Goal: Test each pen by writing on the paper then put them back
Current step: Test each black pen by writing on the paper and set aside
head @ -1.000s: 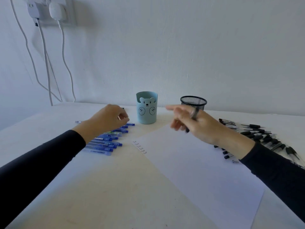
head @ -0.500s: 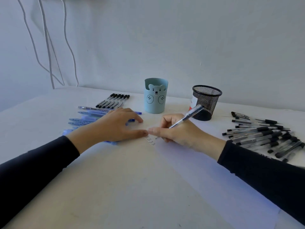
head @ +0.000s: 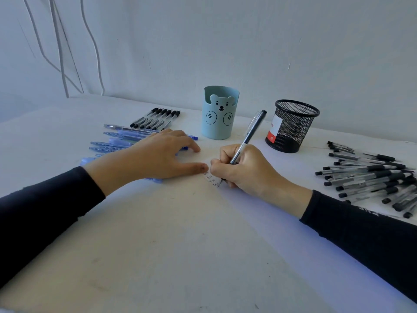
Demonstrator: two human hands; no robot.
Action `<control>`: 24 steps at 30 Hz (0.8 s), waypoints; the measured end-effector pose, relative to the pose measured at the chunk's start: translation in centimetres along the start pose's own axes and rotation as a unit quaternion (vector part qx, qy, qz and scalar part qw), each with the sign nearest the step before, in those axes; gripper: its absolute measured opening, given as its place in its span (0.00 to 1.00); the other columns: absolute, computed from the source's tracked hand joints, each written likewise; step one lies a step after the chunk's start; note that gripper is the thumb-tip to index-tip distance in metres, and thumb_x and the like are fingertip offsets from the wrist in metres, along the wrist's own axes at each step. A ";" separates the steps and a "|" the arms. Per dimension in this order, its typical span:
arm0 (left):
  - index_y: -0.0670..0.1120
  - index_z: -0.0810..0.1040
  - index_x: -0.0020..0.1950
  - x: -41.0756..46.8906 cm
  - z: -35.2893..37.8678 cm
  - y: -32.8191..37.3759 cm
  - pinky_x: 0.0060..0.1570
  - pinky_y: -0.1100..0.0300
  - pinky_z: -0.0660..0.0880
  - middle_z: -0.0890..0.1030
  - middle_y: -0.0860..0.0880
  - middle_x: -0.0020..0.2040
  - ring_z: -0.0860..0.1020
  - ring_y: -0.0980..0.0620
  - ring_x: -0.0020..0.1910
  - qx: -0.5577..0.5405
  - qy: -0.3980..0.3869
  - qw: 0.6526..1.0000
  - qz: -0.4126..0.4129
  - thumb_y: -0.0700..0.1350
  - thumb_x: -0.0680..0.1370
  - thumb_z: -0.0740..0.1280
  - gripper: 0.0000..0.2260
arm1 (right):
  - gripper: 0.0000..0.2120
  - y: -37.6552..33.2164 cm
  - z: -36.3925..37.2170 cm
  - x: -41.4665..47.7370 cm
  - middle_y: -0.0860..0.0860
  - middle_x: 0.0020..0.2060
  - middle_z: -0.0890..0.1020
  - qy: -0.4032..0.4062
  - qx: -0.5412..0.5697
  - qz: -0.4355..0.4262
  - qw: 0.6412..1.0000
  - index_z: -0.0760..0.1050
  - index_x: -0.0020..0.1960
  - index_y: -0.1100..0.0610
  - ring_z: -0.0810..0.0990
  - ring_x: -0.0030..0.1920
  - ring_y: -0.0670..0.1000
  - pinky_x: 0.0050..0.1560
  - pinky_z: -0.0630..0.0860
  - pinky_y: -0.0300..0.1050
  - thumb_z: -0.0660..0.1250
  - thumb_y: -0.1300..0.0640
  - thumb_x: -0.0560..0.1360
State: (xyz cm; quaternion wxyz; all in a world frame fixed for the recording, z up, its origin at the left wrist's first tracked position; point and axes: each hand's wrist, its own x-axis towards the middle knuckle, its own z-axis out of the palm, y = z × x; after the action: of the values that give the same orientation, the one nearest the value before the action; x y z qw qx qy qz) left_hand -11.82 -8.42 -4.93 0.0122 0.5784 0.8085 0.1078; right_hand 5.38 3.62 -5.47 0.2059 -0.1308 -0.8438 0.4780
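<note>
Right grip point(head: 246, 168) curls round one slim pen point(head: 252, 129) with a clear barrel and black end, its tip on the single white paper point(head: 259, 211) beside small handwritten words. Left grip point(head: 158, 157) lies flat with straight fingers over the blue pens point(head: 112, 144), thumb at the sheet's corner. Two holders stand behind: a smooth bear cup point(head: 220, 114) and a mesh cup point(head: 293, 125). At right on the worktop point(head: 135, 245) lie heaped black pens point(head: 370, 175), too crowded to count.

Paper sheet point(head: 259, 222): white, matt, smooth. Table point(head: 146, 245): matt off-white, faint scuffs. Bear cup point(head: 220, 126): matt pale-blue plastic. Mesh cup point(head: 293, 125): black wire mesh. Pens at right edge point(head: 365, 175): clear glossy plastic barrels.
</note>
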 end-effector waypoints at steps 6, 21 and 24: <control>0.61 0.72 0.65 -0.2 -0.2 0.4 0.60 0.58 0.66 0.72 0.58 0.62 0.69 0.56 0.60 -0.003 -0.005 1.000 -0.006 0.75 0.64 0.54 0.34 | 0.21 -0.2 0.1 -0.1 0.50 0.20 0.70 -0.009 -0.002 -0.003 1.000 0.64 0.28 0.56 0.65 0.19 0.43 0.23 0.63 0.33 0.70 0.61 0.75; 0.61 0.72 0.65 -0.2 -0.2 0.5 0.58 0.59 0.66 0.72 0.57 0.63 0.69 0.55 0.60 0.007 -0.011 1.000 -0.003 0.76 0.63 0.52 0.36 | 0.21 -0.1 0.0 0.0 0.48 0.19 0.68 -0.006 -0.001 0.001 1.000 0.63 0.28 0.57 0.65 0.20 0.45 0.24 0.64 0.34 0.70 0.62 0.74; 0.61 0.72 0.65 -0.2 -0.2 0.4 0.58 0.59 0.67 0.72 0.57 0.63 0.69 0.55 0.60 0.007 -0.010 1.000 -0.002 0.76 0.63 0.52 0.36 | 0.22 0.0 0.0 0.0 0.47 0.19 0.68 -0.003 0.000 -0.002 1.000 0.63 0.27 0.57 0.65 0.20 0.45 0.24 0.64 0.34 0.70 0.62 0.74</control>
State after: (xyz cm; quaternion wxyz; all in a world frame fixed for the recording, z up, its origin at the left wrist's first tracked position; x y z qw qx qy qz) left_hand -11.43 -8.47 -4.66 0.0164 0.5778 0.8102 0.0968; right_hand 5.38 3.65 -5.49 0.2043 -0.1273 -0.8449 0.4778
